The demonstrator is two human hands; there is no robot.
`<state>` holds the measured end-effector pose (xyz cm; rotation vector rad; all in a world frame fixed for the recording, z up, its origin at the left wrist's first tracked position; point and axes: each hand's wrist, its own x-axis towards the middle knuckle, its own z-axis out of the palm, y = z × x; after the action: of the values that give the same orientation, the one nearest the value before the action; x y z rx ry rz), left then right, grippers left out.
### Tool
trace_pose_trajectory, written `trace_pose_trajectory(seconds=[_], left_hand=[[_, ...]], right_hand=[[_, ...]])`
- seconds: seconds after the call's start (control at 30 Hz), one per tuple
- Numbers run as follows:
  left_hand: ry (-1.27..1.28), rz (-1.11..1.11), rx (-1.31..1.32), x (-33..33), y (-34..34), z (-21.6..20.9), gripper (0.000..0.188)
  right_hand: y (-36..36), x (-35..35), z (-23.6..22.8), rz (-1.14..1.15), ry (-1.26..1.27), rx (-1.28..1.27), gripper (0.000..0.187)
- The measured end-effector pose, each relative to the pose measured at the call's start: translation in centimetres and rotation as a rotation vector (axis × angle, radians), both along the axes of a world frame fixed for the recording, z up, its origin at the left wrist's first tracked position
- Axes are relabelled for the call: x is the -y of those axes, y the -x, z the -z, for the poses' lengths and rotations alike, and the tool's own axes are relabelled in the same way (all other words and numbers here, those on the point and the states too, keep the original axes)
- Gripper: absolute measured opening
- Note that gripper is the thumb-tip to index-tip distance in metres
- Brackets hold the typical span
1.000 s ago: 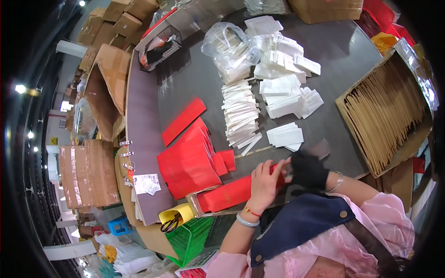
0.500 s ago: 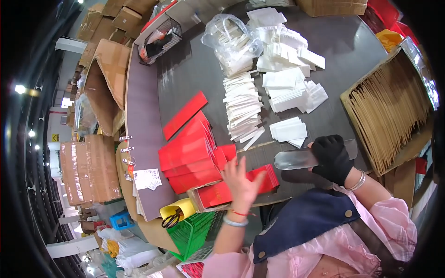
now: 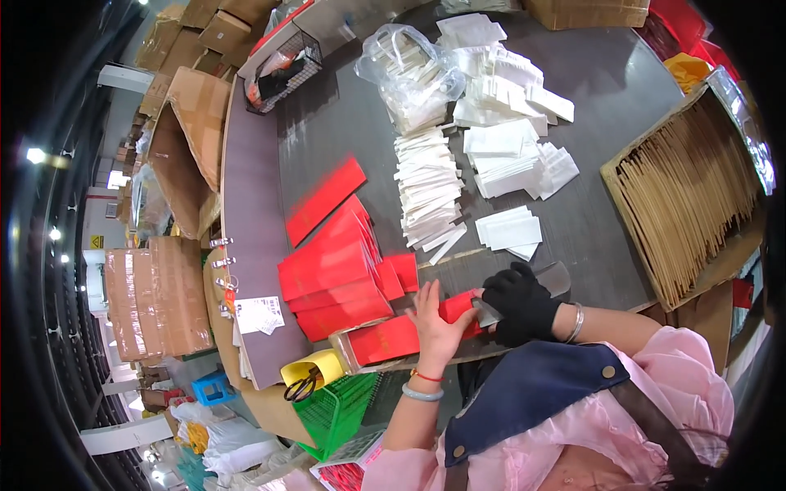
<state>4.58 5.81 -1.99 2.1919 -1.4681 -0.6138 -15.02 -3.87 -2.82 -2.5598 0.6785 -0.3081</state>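
Observation:
My right hand (image 3: 522,307), in a black glove, is closed around a clear, curved plastic piece (image 3: 555,280). The near end of that piece meets the right end of a row of red paper packets (image 3: 383,340), which lies in a shallow cardboard tray at the table's front edge. My bare left hand (image 3: 439,323) rests over the same row, fingers spread and thumb toward the plastic piece. To its left lies a fanned pile of red envelopes (image 3: 332,274). Beyond my hands is a small stack of white slips (image 3: 509,229).
More white paper bundles (image 3: 430,188) and a clear plastic bag (image 3: 409,69) of slips lie farther back. A carton of brown cards (image 3: 688,196) stands at right. Scissors (image 3: 301,385) sit by a yellow holder (image 3: 323,368) above a green crate (image 3: 344,413). A wire basket (image 3: 286,74) is at far left.
My right hand has moved left and nearer with the plastic piece, bringing its end to the red packets. My left hand has shifted slightly right over the row.

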Motion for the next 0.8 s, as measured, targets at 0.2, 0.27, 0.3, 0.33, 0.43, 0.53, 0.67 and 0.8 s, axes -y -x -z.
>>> trace_pose_trajectory(seconds=[0.2, 0.27, 0.3, 0.33, 0.43, 0.53, 0.67, 0.8], left_hand=[[0.197, 0.100, 0.285, 7.0, -4.7, 2.4, 0.023], [0.235, 0.164, 0.286, 7.5, -5.3, 3.8, 0.018], [0.258, 0.218, 0.293, 7.4, -5.6, 4.0, 0.013], [0.263, 0.237, 0.278, 7.8, -5.3, 4.0, 0.013], [0.173, 0.397, 0.504, 8.7, -4.5, 3.1, 0.011], [0.277, 0.494, 0.348, 10.0, -1.4, 2.3, 0.013], [0.395, 0.511, 0.171, 11.9, 1.8, 2.5, 0.021], [0.369, 0.491, 0.123, 12.2, 2.0, 2.4, 0.026]], right_hand=[[7.9, 4.6, -3.5, 0.412, 0.075, 0.319, 0.050], [13.6, 5.7, -3.3, 0.722, 0.001, 0.379, 0.038], [17.6, 6.2, -2.4, 0.858, 0.178, 0.326, 0.032], [22.4, 6.4, -1.6, 0.993, 0.203, 0.326, 0.029], [33.9, 6.9, 0.8, 1.224, 0.375, -0.065, 0.026], [37.8, 6.8, 3.5, 1.209, 0.224, -0.238, 0.029], [35.5, 7.2, 3.0, 1.167, 0.189, -0.166, 0.031], [35.7, 7.2, 3.9, 1.243, 0.196, -0.290, 0.036]])
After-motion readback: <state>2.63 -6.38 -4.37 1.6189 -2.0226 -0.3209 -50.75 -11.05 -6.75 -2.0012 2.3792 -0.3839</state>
